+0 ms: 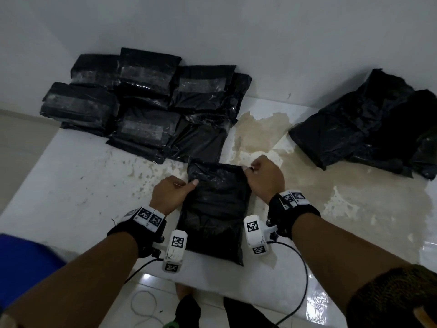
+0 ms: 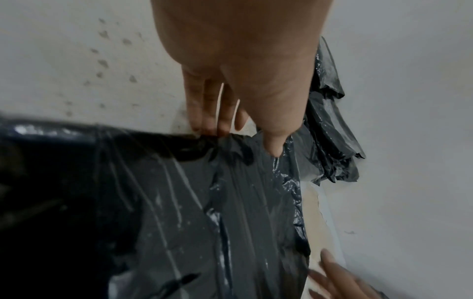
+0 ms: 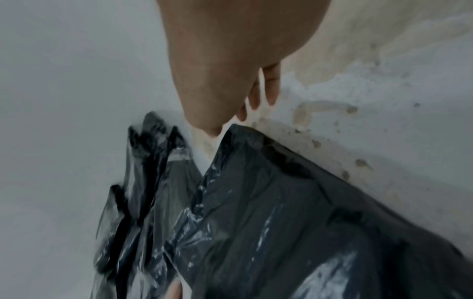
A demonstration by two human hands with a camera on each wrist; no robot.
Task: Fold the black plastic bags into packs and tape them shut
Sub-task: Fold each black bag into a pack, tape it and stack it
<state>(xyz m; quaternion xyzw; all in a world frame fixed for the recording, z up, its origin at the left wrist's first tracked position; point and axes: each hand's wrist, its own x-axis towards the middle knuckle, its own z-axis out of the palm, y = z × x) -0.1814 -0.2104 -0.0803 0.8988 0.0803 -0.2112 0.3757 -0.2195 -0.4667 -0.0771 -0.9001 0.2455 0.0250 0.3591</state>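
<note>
Your left hand [image 1: 170, 191] and right hand [image 1: 264, 177] each pinch a far corner of the bag [image 1: 215, 214] lying on the floor right before you. Slack plastic may slip (glossy film), skewing the fold. Beyond: about seven taped packs [image 1: 142, 102]; one loose heap [image 1: 369, 124].

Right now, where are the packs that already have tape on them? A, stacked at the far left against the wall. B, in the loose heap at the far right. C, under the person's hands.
A: the taped packs lie stacked far left, clear strips across them.
</note>
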